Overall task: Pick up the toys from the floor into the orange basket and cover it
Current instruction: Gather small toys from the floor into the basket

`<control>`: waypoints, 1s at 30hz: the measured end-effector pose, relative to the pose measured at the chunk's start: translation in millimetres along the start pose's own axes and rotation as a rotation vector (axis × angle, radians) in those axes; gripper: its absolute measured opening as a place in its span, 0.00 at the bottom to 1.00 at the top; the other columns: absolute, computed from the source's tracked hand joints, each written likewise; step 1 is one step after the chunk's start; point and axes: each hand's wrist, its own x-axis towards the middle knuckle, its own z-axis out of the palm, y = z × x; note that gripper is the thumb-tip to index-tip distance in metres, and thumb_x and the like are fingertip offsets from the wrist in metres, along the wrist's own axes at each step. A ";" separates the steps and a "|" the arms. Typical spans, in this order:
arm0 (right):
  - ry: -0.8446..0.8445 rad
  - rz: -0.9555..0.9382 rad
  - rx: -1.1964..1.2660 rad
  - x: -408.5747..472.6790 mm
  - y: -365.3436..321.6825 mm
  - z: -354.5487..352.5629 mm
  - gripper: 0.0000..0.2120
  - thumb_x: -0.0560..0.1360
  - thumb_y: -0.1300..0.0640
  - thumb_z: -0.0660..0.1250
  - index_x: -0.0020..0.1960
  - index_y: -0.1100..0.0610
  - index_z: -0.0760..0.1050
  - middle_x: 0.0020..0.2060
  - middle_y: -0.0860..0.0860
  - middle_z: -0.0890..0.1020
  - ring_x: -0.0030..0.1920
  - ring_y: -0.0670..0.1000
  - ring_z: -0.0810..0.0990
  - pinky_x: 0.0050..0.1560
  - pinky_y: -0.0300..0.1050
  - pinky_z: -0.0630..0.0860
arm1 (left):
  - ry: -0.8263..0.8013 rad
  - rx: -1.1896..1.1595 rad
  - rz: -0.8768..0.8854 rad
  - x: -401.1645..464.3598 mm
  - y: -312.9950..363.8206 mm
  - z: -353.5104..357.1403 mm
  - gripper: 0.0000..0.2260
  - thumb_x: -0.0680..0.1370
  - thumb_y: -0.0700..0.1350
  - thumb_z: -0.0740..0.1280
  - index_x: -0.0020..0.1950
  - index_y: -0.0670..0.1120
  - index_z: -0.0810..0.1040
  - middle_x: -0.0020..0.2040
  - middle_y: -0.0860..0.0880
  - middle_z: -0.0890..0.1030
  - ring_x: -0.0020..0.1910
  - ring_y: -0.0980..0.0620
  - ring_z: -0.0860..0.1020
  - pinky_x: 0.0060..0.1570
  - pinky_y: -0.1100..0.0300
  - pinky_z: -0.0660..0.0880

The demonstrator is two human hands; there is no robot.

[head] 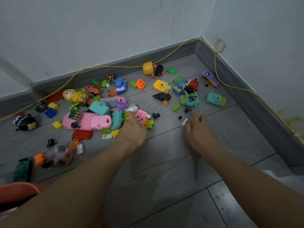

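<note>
Head camera: toys litter the floor (pixel 164 162) at twelve o'clock; the orange basket (pixel 18 191) sits at eight o'clock. Left hand (pixel 133 129) reaches the pink toy camera (pixel 140 116), grip unclear; right hand (pixel 199 129), loosely curled, nears a white piece (pixel 184 122).

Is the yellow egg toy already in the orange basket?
No, the yellow egg toy lies on the floor by the baseboard, far from the orange basket.
</note>
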 end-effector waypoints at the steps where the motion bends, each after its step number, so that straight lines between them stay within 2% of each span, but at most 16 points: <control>1: -0.014 -0.023 -0.014 0.9 -3.0 0.6 0.20 0.82 0.49 0.53 0.70 0.57 0.63 0.59 0.60 0.69 0.46 0.59 0.76 0.41 0.48 0.72 | -0.006 -0.014 -0.003 1.2 -0.3 -0.5 0.18 0.81 0.41 0.58 0.70 0.42 0.59 0.57 0.38 0.77 0.47 0.46 0.75 0.43 0.54 0.68; 4: -0.073 -0.066 -0.125 6.0 -11.8 5.3 0.25 0.80 0.38 0.52 0.70 0.53 0.61 0.61 0.59 0.66 0.51 0.61 0.77 0.45 0.52 0.77 | -0.023 0.043 0.000 5.1 -0.4 2.4 0.24 0.81 0.43 0.58 0.76 0.45 0.56 0.66 0.36 0.70 0.59 0.38 0.74 0.52 0.50 0.70; 6: -0.110 -0.087 -0.211 9.5 -16.9 7.6 0.28 0.79 0.35 0.52 0.70 0.53 0.59 0.62 0.60 0.65 0.53 0.62 0.76 0.43 0.52 0.75 | -0.005 0.088 -0.017 7.6 0.1 5.3 0.24 0.80 0.46 0.60 0.75 0.45 0.58 0.68 0.35 0.67 0.62 0.36 0.73 0.55 0.48 0.71; 8: -0.121 -0.107 -0.256 12.7 -21.8 9.0 0.28 0.78 0.35 0.52 0.71 0.52 0.58 0.63 0.59 0.64 0.53 0.61 0.76 0.41 0.50 0.72 | -0.040 0.168 -0.005 9.5 0.8 7.5 0.29 0.79 0.54 0.62 0.76 0.46 0.55 0.72 0.35 0.63 0.63 0.36 0.73 0.56 0.47 0.72; 10: -0.124 -0.134 -0.303 17.0 -27.0 11.4 0.28 0.79 0.36 0.52 0.72 0.51 0.58 0.65 0.60 0.63 0.54 0.60 0.75 0.42 0.51 0.73 | -0.100 0.267 0.023 11.6 0.0 10.2 0.38 0.77 0.62 0.64 0.78 0.50 0.48 0.75 0.36 0.57 0.65 0.37 0.73 0.58 0.46 0.75; 14: -0.111 -0.170 -0.363 23.3 -32.9 15.8 0.22 0.82 0.42 0.52 0.70 0.54 0.61 0.65 0.59 0.64 0.53 0.57 0.76 0.41 0.48 0.73 | -0.113 0.400 0.010 19.2 2.9 15.3 0.48 0.73 0.69 0.65 0.79 0.56 0.37 0.79 0.37 0.50 0.66 0.37 0.73 0.57 0.45 0.77; 17: -0.096 -0.241 -0.379 25.3 -32.4 16.9 0.17 0.83 0.48 0.52 0.66 0.57 0.62 0.62 0.58 0.67 0.48 0.56 0.78 0.37 0.48 0.71 | -0.070 0.448 0.030 26.4 4.9 16.9 0.46 0.73 0.70 0.64 0.79 0.58 0.39 0.79 0.40 0.49 0.65 0.37 0.74 0.54 0.44 0.78; 21: -0.105 -0.324 -0.412 25.1 -27.2 19.1 0.12 0.82 0.51 0.54 0.61 0.58 0.65 0.57 0.55 0.68 0.44 0.54 0.77 0.35 0.48 0.73 | -0.056 0.509 0.059 34.8 7.6 16.9 0.39 0.74 0.69 0.63 0.78 0.58 0.47 0.77 0.36 0.52 0.62 0.36 0.75 0.49 0.46 0.78; 25: -0.080 -0.303 -0.356 25.2 -24.7 18.8 0.11 0.82 0.48 0.53 0.57 0.56 0.65 0.52 0.53 0.70 0.38 0.53 0.76 0.31 0.47 0.68 | -0.092 0.472 0.098 38.1 8.8 16.3 0.33 0.75 0.62 0.68 0.74 0.57 0.54 0.74 0.35 0.53 0.56 0.36 0.77 0.49 0.47 0.80; 28: -0.055 -0.287 -0.340 27.2 -24.3 19.1 0.11 0.81 0.48 0.53 0.56 0.55 0.64 0.49 0.52 0.70 0.36 0.52 0.72 0.31 0.46 0.65 | -0.113 0.469 0.131 41.7 5.9 16.9 0.31 0.76 0.60 0.68 0.72 0.56 0.55 0.73 0.35 0.55 0.57 0.36 0.76 0.50 0.46 0.79; 30: -0.060 -0.295 -0.339 27.9 -23.1 19.1 0.11 0.82 0.48 0.53 0.57 0.55 0.64 0.50 0.52 0.70 0.36 0.52 0.74 0.31 0.46 0.66 | -0.123 0.488 0.138 43.4 4.1 17.7 0.31 0.76 0.60 0.68 0.72 0.56 0.54 0.73 0.35 0.55 0.58 0.35 0.75 0.51 0.45 0.79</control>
